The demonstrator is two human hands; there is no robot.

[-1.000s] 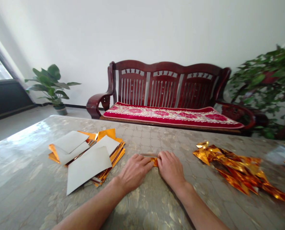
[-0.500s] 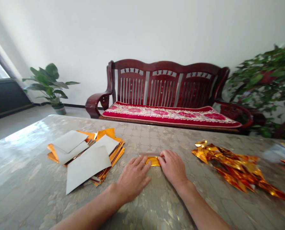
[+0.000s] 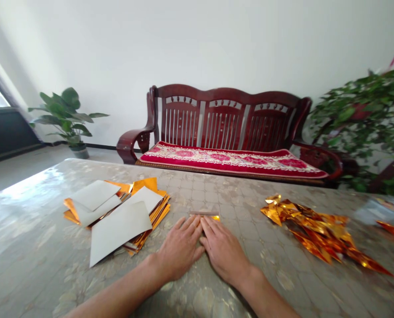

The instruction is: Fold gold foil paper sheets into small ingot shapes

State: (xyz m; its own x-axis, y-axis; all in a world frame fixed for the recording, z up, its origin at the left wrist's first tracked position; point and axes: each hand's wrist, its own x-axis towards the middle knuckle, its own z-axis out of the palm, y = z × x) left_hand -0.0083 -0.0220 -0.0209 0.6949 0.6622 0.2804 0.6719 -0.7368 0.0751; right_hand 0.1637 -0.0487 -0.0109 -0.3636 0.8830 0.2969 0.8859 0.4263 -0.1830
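A small strip of folded gold foil paper (image 3: 216, 217) lies on the table in front of me, its far edge showing a pale back. My left hand (image 3: 182, 247) rests flat on its near left part, fingers stretched forward. Beside it, my right hand (image 3: 221, 249) also lies flat, its fingertips on the strip and angled in toward the left hand. Both hands cover most of the strip, so its full shape is hidden.
A loose stack of gold foil sheets with pale backs (image 3: 120, 232) is to the left. Several folded gold foil pieces (image 3: 319, 225) are heaped at the right, near a clear plastic bag (image 3: 379, 210). Past the table (image 3: 197, 185) stands a wooden bench (image 3: 226, 119).
My right hand has moved left from the strip's right end and flattened over it beside the left hand. Less of the gold side shows now. The view has shifted slightly.
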